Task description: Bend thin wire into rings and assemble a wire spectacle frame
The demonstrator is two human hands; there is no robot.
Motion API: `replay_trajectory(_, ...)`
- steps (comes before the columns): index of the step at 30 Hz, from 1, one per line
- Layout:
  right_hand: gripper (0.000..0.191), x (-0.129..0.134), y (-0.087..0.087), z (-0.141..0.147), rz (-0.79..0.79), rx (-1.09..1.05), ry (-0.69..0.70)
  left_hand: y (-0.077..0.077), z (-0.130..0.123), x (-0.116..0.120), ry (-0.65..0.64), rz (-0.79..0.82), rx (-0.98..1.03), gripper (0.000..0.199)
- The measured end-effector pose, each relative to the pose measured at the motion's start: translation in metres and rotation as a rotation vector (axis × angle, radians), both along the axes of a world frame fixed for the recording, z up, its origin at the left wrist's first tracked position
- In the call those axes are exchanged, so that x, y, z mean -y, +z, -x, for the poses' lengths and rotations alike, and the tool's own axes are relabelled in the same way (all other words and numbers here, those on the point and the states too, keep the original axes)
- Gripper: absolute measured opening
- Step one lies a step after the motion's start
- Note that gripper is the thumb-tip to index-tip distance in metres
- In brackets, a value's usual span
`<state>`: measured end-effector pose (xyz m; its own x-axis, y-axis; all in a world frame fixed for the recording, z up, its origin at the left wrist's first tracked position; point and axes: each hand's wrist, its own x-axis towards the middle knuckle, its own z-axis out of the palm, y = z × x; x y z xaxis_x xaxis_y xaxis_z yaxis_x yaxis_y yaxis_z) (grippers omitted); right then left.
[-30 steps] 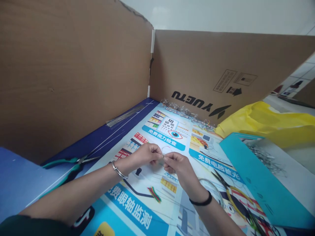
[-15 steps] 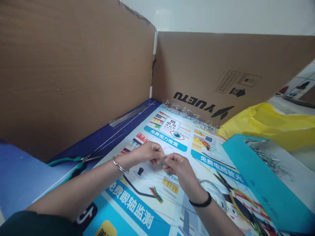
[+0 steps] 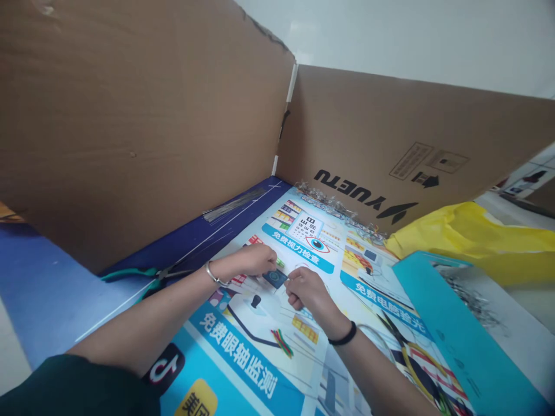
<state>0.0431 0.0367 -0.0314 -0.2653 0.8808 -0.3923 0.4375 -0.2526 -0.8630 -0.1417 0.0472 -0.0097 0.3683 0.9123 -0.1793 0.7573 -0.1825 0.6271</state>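
Observation:
Over the printed poster [image 3: 243,370], my left hand [image 3: 260,260] is closed, with its thumb and fingers pressed together. A short gap to its right separates it from my right hand [image 3: 309,290], which is closed in a pinch. Fine thread-like lines show near the right fingertips, but what either hand holds is too thin to make out. Below the hands lies a small bunch of coloured strands [image 3: 282,343]. Teal-handled pliers [image 3: 158,278] rest left of my left forearm. Scissors with yellow handles [image 3: 407,346] lie beside my right forearm, next to a loop of pale wire [image 3: 377,335].
A bundle of straight thin wires [image 3: 234,205] lies by the left cardboard wall [image 3: 151,127]. Tangled wire pieces [image 3: 333,202] line the back cardboard panel [image 3: 355,133]. At right stand a teal box [image 3: 459,329] holding shiny wire pieces [image 3: 472,297] and a yellow bag [image 3: 437,234].
My hands, touching at the fingertips before, are now apart: the left has moved up and left, the right slightly. The camera view has shifted a little.

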Motion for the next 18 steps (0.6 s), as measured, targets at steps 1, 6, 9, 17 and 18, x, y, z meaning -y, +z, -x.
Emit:
replay_trajectory(1, 0.015, -0.001, 0.001, 0.002, 0.0, 0.024, 0.009, 0.0, 0.001, 0.0, -0.006, -0.018, -0.025, 0.014)
replay_trajectory(6, 0.017, -0.006, 0.001, 0.015, 0.003, 0.181, 0.063, -0.002, 0.001, -0.003, -0.041, -0.094, -0.13, 0.017)
replay_trajectory(9, 0.016, -0.009, 0.002, 0.018, -0.021, 0.273, 0.112, -0.006, 0.002, -0.004, -0.054, -0.133, -0.172, 0.018)
replay_trajectory(17, 0.011, 0.01, 0.029, -0.037, -0.333, 0.486, 0.38, -0.004, 0.005, -0.004, -0.07, -0.152, -0.207, 0.018)
replay_trajectory(18, 0.012, 0.015, 0.033, -0.045, -0.373, 0.517, 0.423, -0.001, 0.007, -0.005, -0.06, -0.156, -0.202, 0.017)
